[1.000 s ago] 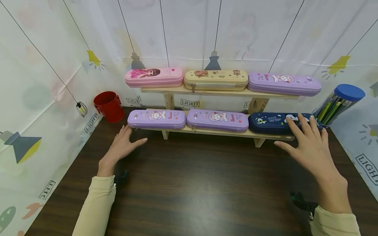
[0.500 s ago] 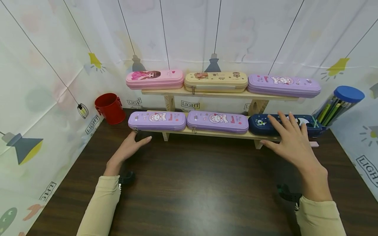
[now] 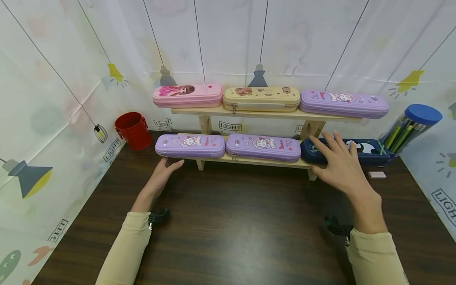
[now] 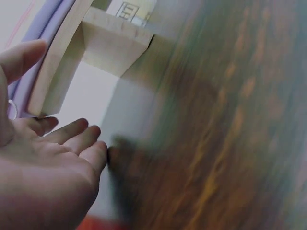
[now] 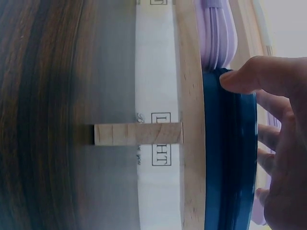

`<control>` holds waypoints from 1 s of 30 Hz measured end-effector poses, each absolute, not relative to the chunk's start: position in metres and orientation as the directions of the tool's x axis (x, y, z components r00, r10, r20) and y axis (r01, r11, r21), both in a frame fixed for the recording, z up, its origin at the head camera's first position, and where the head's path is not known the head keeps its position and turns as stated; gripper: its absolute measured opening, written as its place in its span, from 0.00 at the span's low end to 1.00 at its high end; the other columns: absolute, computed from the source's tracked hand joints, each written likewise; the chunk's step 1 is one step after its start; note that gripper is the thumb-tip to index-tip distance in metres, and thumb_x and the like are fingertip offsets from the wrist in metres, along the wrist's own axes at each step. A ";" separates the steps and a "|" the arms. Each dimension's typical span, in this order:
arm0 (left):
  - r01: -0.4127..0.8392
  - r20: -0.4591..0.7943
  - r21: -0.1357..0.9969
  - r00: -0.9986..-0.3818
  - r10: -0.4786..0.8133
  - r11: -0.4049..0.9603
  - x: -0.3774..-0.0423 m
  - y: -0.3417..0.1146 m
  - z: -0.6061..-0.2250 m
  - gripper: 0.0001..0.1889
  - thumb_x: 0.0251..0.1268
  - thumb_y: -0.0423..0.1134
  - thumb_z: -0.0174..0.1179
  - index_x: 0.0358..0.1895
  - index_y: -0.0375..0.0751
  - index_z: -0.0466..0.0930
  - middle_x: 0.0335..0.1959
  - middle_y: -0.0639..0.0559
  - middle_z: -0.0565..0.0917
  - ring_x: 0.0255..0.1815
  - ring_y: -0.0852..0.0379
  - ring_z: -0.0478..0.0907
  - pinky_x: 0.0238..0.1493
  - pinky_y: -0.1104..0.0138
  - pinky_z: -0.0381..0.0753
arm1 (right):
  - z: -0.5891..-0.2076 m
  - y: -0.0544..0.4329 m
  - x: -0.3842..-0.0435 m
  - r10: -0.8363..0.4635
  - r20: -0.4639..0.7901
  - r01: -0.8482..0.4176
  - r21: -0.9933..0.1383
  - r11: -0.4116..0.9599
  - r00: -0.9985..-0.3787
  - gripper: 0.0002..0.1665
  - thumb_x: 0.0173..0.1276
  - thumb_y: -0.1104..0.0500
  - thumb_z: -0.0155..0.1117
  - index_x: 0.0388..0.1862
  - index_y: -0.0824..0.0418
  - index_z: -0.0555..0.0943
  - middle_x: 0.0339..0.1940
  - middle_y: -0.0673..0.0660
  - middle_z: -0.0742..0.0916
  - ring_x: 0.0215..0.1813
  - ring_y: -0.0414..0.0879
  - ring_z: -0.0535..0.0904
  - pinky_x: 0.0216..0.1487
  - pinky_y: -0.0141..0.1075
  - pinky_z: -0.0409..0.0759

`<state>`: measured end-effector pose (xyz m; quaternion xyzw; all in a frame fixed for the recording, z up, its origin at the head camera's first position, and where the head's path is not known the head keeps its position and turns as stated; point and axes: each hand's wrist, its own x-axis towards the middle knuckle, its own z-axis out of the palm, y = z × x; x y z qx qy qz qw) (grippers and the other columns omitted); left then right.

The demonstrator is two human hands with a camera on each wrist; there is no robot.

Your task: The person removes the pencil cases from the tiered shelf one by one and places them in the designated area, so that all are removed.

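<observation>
My left hand (image 3: pixel 155 184) is at the left end of the lower wooden shelf (image 4: pixel 57 62). Its fingers reach under the shelf board, while the thumb (image 4: pixel 26 58) points up in front of the left purple pencil case (image 3: pixel 190 146). Another purple pencil case (image 3: pixel 263 147) lies beside that one, in the middle of the shelf. On the right, my right hand (image 3: pixel 340 168) spreads over the navy pencil case (image 3: pixel 370 154) with a panda print. Its thumb (image 5: pixel 237 81) lies at the case's front near the left end; the other fingers reach across the top.
A pink case (image 3: pixel 188 97), a yellow case (image 3: pixel 261 99) and a purple case (image 3: pixel 345 103) line the upper shelf (image 3: pixel 263 113). A red bucket (image 3: pixel 132 132) stands left. At right are a blue-lidded pencil tub (image 3: pixel 409 128) and a small pink block (image 3: pixel 377 175).
My right hand has slid left along the navy case, uncovering its panda print and the small pink block. The left hand has shifted slightly right and lower, its fingers passing under the shelf end.
</observation>
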<state>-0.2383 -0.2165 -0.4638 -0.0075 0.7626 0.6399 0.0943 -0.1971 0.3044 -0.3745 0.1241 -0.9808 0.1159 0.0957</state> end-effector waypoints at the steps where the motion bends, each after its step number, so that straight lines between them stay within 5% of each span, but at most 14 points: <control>1: -0.135 -0.150 0.983 -0.982 0.114 0.128 -0.238 -0.215 -0.465 0.44 0.70 0.53 0.59 0.80 0.48 0.42 0.82 0.49 0.47 0.83 0.47 0.42 0.84 0.45 0.42 | -0.375 0.303 -0.198 -0.222 0.212 -0.265 -0.204 0.942 -0.952 0.51 0.60 0.49 0.68 0.80 0.47 0.56 0.80 0.67 0.59 0.82 0.68 0.44 0.73 0.78 0.34; 13: -0.099 -0.075 0.958 -0.992 0.097 -0.269 -0.236 -0.197 -0.471 0.30 0.75 0.37 0.54 0.74 0.48 0.51 0.72 0.47 0.64 0.78 0.51 0.58 0.83 0.53 0.54 | -0.373 0.302 -0.209 -0.226 0.163 -0.257 -0.199 0.946 -0.960 0.46 0.61 0.56 0.63 0.79 0.50 0.59 0.79 0.69 0.61 0.80 0.69 0.48 0.72 0.78 0.35; 21: -0.081 -0.069 0.931 -0.997 0.045 -0.356 -0.236 -0.192 -0.469 0.21 0.76 0.32 0.52 0.65 0.50 0.60 0.54 0.56 0.76 0.66 0.59 0.73 0.81 0.54 0.59 | -0.369 0.302 -0.210 -0.231 0.152 -0.258 -0.192 0.947 -0.961 0.44 0.60 0.60 0.57 0.78 0.51 0.62 0.76 0.71 0.64 0.77 0.70 0.55 0.74 0.75 0.41; 30: -0.063 -0.074 0.911 -0.997 -0.013 -0.407 -0.236 -0.185 -0.466 0.20 0.75 0.31 0.52 0.65 0.47 0.62 0.60 0.53 0.76 0.72 0.54 0.70 0.79 0.56 0.64 | -0.368 0.303 -0.205 -0.246 0.214 -0.289 -0.202 0.936 -0.945 0.41 0.57 0.60 0.65 0.73 0.53 0.70 0.68 0.72 0.72 0.68 0.71 0.64 0.73 0.68 0.55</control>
